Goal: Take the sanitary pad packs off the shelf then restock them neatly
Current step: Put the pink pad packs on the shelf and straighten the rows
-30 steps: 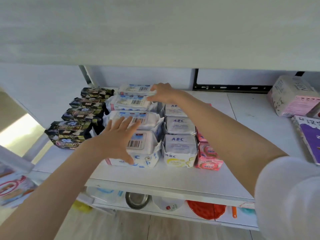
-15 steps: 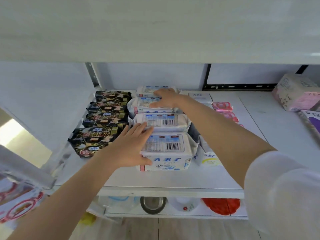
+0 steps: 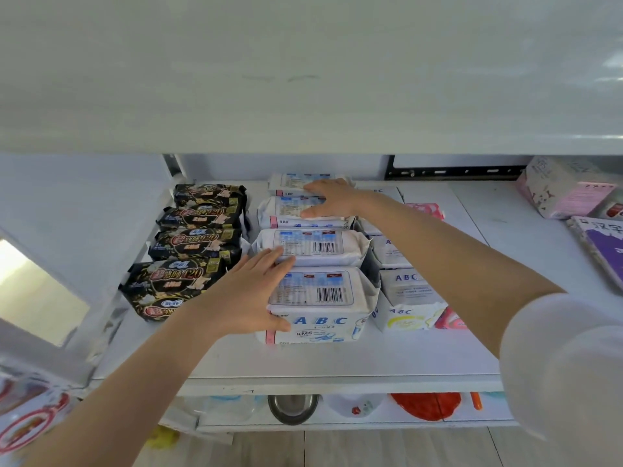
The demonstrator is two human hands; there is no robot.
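Note:
Several white ABC sanitary pad packs stand in a row running front to back on the white shelf [image 3: 303,362]. My left hand [image 3: 249,294] lies flat with straight fingers against the left side of the front pack [image 3: 323,298], fingertips reaching the second pack [image 3: 313,246]. My right hand [image 3: 332,198] rests palm down on the third pack [image 3: 286,210], its fingers reaching the rear pack [image 3: 290,182]. Left of this row sits a row of black packs [image 3: 199,241]. Smaller white ABC packs [image 3: 409,298] and pink packs [image 3: 448,320] stand to the right.
An upper shelf board [image 3: 303,79] overhangs the work area. At the right are a pink-and-white box [image 3: 559,188] and a purple pack [image 3: 603,251]. The lower shelf holds a metal bowl [image 3: 292,407] and a red item [image 3: 426,404]. Packaged goods [image 3: 23,423] sit at lower left.
The view has shifted closer and slightly left. My left hand slid from the top of the front packs to their left side. My right hand stays on the rear packs.

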